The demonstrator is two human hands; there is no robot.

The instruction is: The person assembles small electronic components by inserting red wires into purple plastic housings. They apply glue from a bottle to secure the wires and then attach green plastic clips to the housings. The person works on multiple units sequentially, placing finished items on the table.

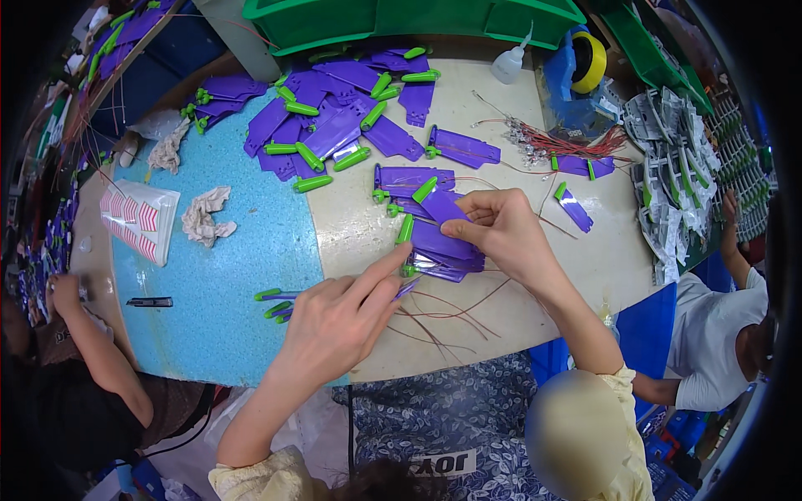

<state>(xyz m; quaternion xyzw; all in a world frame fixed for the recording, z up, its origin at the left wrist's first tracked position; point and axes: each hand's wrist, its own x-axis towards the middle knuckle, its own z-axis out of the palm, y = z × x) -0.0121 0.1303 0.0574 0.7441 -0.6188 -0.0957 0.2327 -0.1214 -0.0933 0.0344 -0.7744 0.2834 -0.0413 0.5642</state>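
Observation:
My right hand (501, 230) is closed, thumb and fingers pinching a flat purple panel (444, 209) with a bright green tip at its far end. This panel is tilted over a small stack of similar purple panels (439, 242) on the table. My left hand (338, 317) reaches in from the left, index finger stretched out to a green tip (405, 228) at the stack's left edge. Its other fingers are bent and its thumb is hidden. Several green-tipped purple pieces (276, 309) show beside and partly under this hand. Thin reddish wires (443, 313) trail from the stack toward me.
A large heap of purple panels (326, 108) lies at the far middle. Toward the right are a wire bundle (568, 142), yellow tape (590, 63), and grey-white parts (664, 175). A bottle (510, 63) stands near green bins (409, 21). Crumpled cloth (206, 215) and a cutter (150, 301) lie left. Co-workers sit at both sides.

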